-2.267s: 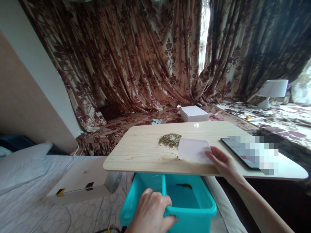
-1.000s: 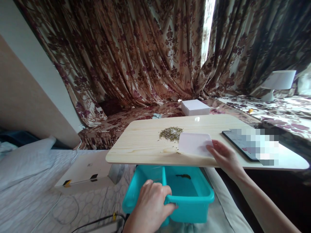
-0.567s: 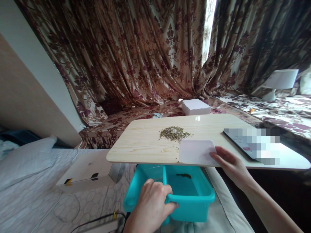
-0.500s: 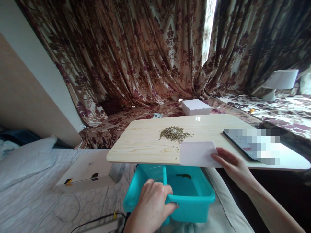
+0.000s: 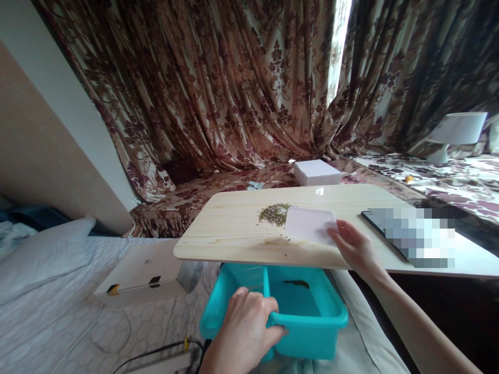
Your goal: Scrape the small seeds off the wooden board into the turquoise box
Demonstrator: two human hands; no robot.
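Note:
My left hand (image 5: 249, 322) is closed on the near rim of a turquoise two-compartment plastic bin (image 5: 312, 332), below the table's front edge. A small dark clump of grains (image 5: 297, 283) lies in the bin's right compartment; my hand hides part of the left one. Between thumb and fingers of my right hand (image 5: 353, 244) is a flat white plastic scraper (image 5: 312, 224), tilted over the wooden table top (image 5: 218, 228). Its left edge meets a pile of small green grains mixed with white ones (image 5: 273, 214). A few stray grains lie nearer the table's front edge.
A tablet (image 5: 384, 236), partly blurred, lies on the table's right side. Behind stand a white box (image 5: 317, 171) and a lamp (image 5: 460, 130). On the bed at left are a large white box (image 5: 144, 267), a pillow (image 5: 50, 254) and a black cable (image 5: 156, 350).
The scraper went toward the table's front edge, then moved back up and left to the grain pile in my right hand. My left hand keeps its hold on the bin.

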